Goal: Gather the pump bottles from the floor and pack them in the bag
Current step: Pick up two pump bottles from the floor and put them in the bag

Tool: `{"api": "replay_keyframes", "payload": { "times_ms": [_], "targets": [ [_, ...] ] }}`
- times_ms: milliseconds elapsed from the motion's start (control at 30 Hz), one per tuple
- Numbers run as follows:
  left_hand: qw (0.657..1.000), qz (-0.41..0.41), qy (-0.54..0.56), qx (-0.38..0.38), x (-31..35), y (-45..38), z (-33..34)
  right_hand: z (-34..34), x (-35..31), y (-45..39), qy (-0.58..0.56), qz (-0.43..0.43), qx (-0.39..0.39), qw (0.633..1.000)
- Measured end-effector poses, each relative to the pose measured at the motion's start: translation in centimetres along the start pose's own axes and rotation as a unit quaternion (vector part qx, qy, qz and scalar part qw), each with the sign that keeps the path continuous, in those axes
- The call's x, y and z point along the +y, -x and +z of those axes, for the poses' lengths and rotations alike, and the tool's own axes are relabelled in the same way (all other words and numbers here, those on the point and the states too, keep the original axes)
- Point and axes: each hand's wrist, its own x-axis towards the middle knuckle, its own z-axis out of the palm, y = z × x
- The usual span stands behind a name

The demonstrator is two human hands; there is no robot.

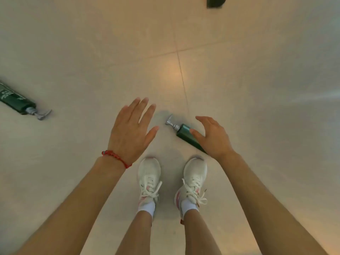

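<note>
A dark green pump bottle (pixel 184 133) with a silver pump lies on the tiled floor just ahead of my shoes, pump pointing up-left. My right hand (pixel 213 138) hovers over its lower body, fingers spread, hiding part of it; no grip on it shows. My left hand (pixel 131 129), with a red bracelet at the wrist, is open and flat to the left of the pump head, holding nothing. A second dark green pump bottle (pixel 17 101) lies at the far left, partly cut by the frame edge. No bag is in view.
My two white shoes (pixel 149 183) stand on the beige tiled floor (pixel 257 89) just below the near bottle. A dark object (pixel 215 1) sits at the top edge, right of centre.
</note>
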Motion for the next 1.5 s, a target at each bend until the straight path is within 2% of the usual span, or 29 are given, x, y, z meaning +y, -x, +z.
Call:
{"api": "replay_keyframes", "payload": {
  "times_ms": [200,367,467,600,733,833,967,1133,1300,1500],
  "targets": [
    [1.000,-0.022,0.012,0.008,-1.7,-0.1,7.2,6.7,3.4,-5.2,0.038,0.023,-0.056,0.997],
    [1.000,-0.026,0.003,0.015,-3.6,0.8,10.4,10.4,5.6,-8.0,0.117,0.045,-0.075,0.989],
    [1.000,-0.026,-0.003,-0.003,-4.4,1.4,11.0,11.6,6.1,-8.4,0.083,0.062,-0.059,0.993],
    [0.999,-0.020,-0.011,-0.027,-4.7,1.8,9.9,10.8,5.9,-7.6,-0.054,0.065,-0.026,0.996],
    [0.999,-0.024,-0.008,-0.034,-3.5,1.7,6.3,6.5,3.7,-4.4,-0.254,0.092,0.012,0.963],
    [0.999,-0.017,-0.012,-0.045,-1.5,1.2,1.9,1.6,1.3,-1.0,-0.414,0.119,0.025,0.902],
    [0.999,-0.014,-0.019,-0.045,1.9,0.3,-5.6,-5.8,-2.2,3.5,-0.537,0.137,0.042,0.832],
    [0.999,-0.025,-0.015,-0.022,6.8,-1.2,-15.5,-15.2,-5.8,8.3,-0.581,0.127,0.071,0.801],
    [1.000,-0.031,-0.001,0.004,11.8,-2.7,-23.6,-23.5,-7.3,12.9,-0.591,0.110,0.120,0.790],
    [0.998,-0.033,0.030,0.032,16.7,-4.1,-30.0,-30.3,-7.5,17.8,-0.585,0.110,0.167,0.786]
  ]
}}
